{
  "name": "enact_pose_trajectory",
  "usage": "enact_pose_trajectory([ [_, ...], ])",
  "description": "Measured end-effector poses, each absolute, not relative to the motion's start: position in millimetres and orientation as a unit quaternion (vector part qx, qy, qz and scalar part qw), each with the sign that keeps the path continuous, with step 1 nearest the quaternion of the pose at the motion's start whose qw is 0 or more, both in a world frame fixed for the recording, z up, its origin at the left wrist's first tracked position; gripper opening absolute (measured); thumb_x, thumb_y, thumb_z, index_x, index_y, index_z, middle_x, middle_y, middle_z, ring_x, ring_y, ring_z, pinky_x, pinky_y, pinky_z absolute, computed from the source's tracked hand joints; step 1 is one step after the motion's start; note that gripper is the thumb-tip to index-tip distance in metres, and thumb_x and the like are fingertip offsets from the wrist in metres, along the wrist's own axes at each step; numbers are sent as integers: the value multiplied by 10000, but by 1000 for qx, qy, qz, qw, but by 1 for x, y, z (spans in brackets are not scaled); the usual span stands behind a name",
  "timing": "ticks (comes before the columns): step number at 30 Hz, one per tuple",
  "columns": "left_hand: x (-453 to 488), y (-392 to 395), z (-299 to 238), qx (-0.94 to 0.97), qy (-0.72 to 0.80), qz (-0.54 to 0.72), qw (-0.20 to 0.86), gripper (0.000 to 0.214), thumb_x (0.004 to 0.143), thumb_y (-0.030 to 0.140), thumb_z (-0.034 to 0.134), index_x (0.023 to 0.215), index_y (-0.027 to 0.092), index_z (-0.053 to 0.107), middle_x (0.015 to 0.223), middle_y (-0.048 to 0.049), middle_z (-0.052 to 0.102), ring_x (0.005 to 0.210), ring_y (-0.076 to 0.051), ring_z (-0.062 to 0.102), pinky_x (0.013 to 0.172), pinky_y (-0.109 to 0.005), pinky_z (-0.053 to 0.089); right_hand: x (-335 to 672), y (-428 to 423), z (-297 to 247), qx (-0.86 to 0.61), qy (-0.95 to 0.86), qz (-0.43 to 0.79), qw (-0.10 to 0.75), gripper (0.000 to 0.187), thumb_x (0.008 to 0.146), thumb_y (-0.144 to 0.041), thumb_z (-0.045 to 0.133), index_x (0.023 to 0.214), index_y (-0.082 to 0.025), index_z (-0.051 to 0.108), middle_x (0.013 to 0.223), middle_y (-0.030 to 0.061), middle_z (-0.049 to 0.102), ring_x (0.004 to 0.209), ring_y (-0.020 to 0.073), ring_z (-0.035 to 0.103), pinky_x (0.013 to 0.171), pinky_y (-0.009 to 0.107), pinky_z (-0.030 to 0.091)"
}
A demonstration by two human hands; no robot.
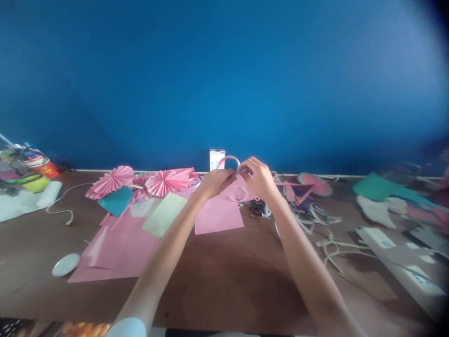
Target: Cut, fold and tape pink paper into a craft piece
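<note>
Both arms reach far forward over a brown table (224,281). My left hand (214,181) and my right hand (258,177) pinch a whitish tape ring (228,161) between them, held upright just above a pink paper sheet (218,214). A second small ring (240,193) lies on the paper below the hands. Folded pink paper fans (162,181) lie to the left of my left hand.
A large pink sheet (115,248), a pale green sheet (164,214) and a teal piece (115,200) lie left. A white disc (65,264) sits near the front left. A phone (217,158) leans on the blue wall. Paper strips (326,238) and power strips (403,262) lie right.
</note>
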State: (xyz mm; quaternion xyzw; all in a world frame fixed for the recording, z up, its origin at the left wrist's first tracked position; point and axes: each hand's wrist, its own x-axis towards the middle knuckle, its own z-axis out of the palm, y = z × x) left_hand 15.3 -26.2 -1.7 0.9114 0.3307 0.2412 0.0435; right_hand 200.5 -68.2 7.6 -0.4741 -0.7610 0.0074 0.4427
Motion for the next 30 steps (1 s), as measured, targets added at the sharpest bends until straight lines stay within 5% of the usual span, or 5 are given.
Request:
enact_pose_trajectory([
  [12,12,-22,-3,908,350,226,50,263,983,368,418,904,188,593,797,-51,664,685,-186,604,585,-255,329,200,-67,6,-455,-776,9,437,174,815,-87,549,757,-209,657,802,23,596,758,165,546,684,264,409],
  [30,10,-22,-2,897,354,247,94,235,973,348,448,892,190,602,810,-53,690,688,-171,619,594,-245,344,201,-63,3,-515,-717,5,469,45,812,-221,674,804,-210,717,762,3,609,650,132,555,631,262,414],
])
